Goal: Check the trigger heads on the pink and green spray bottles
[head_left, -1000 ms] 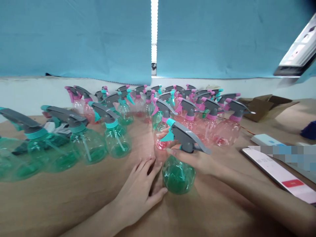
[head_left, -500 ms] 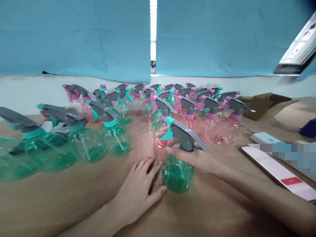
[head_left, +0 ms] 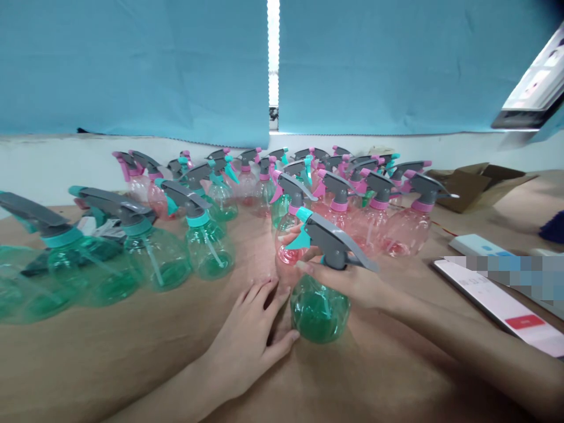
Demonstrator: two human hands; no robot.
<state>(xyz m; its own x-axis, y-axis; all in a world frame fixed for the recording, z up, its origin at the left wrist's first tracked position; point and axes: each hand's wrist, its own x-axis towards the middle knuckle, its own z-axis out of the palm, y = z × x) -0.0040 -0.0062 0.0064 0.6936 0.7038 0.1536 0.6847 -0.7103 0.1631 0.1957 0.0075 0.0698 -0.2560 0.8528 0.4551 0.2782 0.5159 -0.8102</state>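
A green spray bottle [head_left: 321, 314] with a grey and teal spray head stands upright on the brown table near the middle. My right hand [head_left: 341, 279] is wrapped round its neck under the grey head, with fingers toward the teal trigger. Just left of the bottle, my left hand [head_left: 251, 332] lies on the table, fingers spread and holding nothing, its thumb tip close to the bottle's base. Behind the held bottle stands a pink spray bottle [head_left: 288, 255], partly hidden by the fingers of my right hand.
Several green bottles [head_left: 209, 258] line the left, and several pink bottles [head_left: 408, 232] stand at right-centre, with more behind. A phone [head_left: 489, 299] and a white box [head_left: 476, 245] lie at right. An open cardboard box [head_left: 467, 191] sits behind them, below blue curtains [head_left: 132, 70].
The view has shifted very slightly. Both hands and the held green bottle stay in practically the same places.
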